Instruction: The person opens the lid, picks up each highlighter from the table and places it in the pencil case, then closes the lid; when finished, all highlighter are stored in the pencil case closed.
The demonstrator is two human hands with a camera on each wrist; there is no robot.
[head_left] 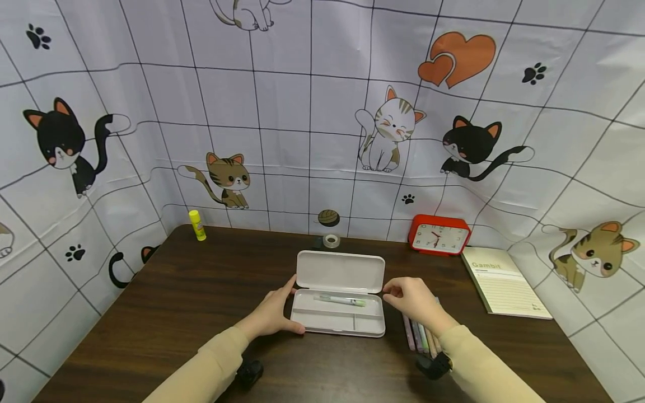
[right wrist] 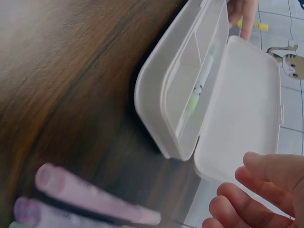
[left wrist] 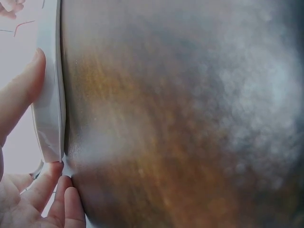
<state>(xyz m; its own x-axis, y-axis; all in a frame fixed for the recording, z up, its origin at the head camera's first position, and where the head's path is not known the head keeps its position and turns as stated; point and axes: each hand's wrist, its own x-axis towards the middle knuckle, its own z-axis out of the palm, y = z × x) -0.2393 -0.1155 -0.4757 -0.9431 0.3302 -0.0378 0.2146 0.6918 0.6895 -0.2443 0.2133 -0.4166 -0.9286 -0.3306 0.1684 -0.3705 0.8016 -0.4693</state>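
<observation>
One light, rigid pencil case (head_left: 339, 313): my left hand (head_left: 274, 313) steadies its end; right hand (head_left: 413, 299), loosely curled, empty, beside lid.

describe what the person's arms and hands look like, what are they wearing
Both arms wear long, pale beige-yellow sleeves reaching the wrists. The left hand and right hand are bare, with no gloves or rings visible. A small black device, apparently a camera mount, is strapped under each wrist.

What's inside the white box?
One pen with a green end lies in the long back part of the box. The front parts look bare. Nothing is covered; the lid stands open.
</observation>
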